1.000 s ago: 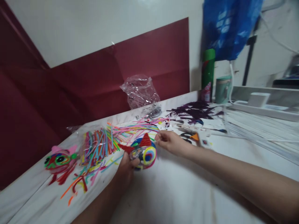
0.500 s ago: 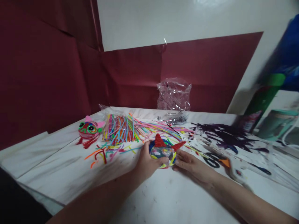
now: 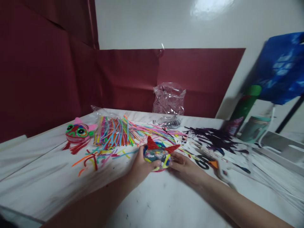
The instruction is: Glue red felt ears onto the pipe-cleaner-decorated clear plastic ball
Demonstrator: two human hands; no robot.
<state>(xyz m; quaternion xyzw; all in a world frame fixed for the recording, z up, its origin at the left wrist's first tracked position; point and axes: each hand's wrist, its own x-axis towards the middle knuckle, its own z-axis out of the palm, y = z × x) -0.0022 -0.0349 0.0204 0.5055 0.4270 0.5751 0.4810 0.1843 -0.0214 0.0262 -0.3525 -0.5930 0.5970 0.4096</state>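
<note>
Between my hands is a small rounded craft figure (image 3: 156,155), with red cone-shaped horns or ears on top and blue and yellow strips around its edge. My left hand (image 3: 142,164) grips its left side, the thumb lying across the front. At the right side, my right hand (image 3: 182,165) pinches the edge below the right red cone; some of its fingertips are hidden. A finished-looking pink and red animal face (image 3: 78,133) with green-ringed eyes and red tassels lies at the left of the table. Cut pipe cleaners (image 3: 95,160) lie scattered between it and my left hand.
Behind the figure lies a plastic bag of colourful pipe cleaners (image 3: 111,131). A clear bag (image 3: 169,101) stands against the maroon sheet. To the right are dark purple strips (image 3: 213,138), black-handled scissors (image 3: 201,162), a glue gun (image 3: 220,171) with orange tip and a green cup (image 3: 255,128).
The view has swung toward the right, so everything appears shifted left and more of the blue bag shows. Both hands keep their hold on the craft figure.
</note>
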